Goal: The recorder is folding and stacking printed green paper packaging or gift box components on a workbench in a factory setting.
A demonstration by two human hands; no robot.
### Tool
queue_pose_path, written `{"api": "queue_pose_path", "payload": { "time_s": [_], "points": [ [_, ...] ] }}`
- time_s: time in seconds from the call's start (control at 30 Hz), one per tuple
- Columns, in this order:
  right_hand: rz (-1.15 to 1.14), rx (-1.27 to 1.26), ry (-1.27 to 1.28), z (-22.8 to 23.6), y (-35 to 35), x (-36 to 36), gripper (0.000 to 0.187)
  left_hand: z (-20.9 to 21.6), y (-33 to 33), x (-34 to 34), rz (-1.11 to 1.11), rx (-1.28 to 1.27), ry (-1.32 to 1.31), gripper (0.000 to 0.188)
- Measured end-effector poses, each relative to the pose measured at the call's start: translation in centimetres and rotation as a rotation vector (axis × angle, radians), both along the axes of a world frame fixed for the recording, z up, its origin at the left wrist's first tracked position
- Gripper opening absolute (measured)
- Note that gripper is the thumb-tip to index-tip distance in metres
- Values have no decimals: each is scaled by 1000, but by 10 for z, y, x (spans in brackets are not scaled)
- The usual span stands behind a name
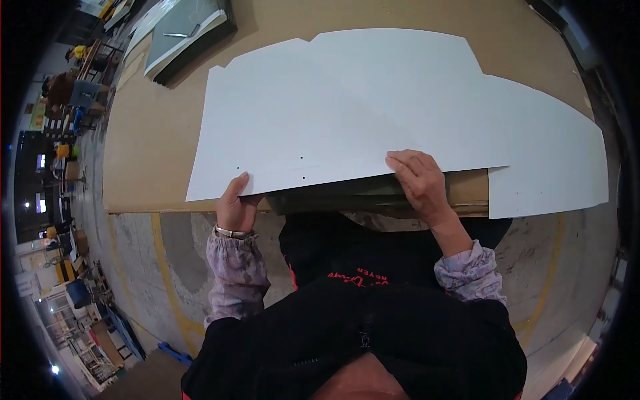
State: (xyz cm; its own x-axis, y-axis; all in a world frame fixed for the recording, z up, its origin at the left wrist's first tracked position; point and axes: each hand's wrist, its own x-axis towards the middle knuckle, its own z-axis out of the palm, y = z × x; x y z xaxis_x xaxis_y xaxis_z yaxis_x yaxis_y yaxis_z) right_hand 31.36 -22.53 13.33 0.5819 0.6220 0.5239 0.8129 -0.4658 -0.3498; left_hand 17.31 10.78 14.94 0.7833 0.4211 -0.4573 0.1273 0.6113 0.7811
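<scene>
Pinching a flat, notched white sheet (353,100) is the left hand (237,207); the right hand (423,181) curls over its near edge, grip unclear.

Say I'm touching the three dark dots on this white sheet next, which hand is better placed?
Probably your left hand: its thumb is already on the white sheet, right beside the leftmost of the dark dots. Your right hand is farther right along the near edge.

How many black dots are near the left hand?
3: one dot beside the left hand; an upper dot and a lower dot farther right. The hand may hide more.
</scene>
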Motion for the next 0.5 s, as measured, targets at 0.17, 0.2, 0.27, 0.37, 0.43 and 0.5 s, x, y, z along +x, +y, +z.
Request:
{"api": "queue_pose_path", "payload": {
  "time_s": [0.17, 0.2, 0.27, 0.37, 0.43, 0.5],
  "points": [
    [-13, 7, 99, 1, 8, 16, 17, 32, -57, -2, -510, 212, -166, 39],
    [-3, -18, 121, 0, 10, 20, 11, 33, -71, -3, -654, 448, -120, 40],
    [-1, -53, 146, -11, 13, 27, 10, 40, -98, 16, -513, 1466, -389, 47],
    [5, -116, 176, -16, 14, 38, 24, 23, -106, 54, -511, 1850, -395, 38],
    [28, -134, 186, -18, 21, 48, 33, -1, -97, 64, -581, 1945, -320, 24],
    [79, -136, 231, -25, 22, 56, 39, -6, -94, 71, -606, 1953, -226, 21]
  ]
}}
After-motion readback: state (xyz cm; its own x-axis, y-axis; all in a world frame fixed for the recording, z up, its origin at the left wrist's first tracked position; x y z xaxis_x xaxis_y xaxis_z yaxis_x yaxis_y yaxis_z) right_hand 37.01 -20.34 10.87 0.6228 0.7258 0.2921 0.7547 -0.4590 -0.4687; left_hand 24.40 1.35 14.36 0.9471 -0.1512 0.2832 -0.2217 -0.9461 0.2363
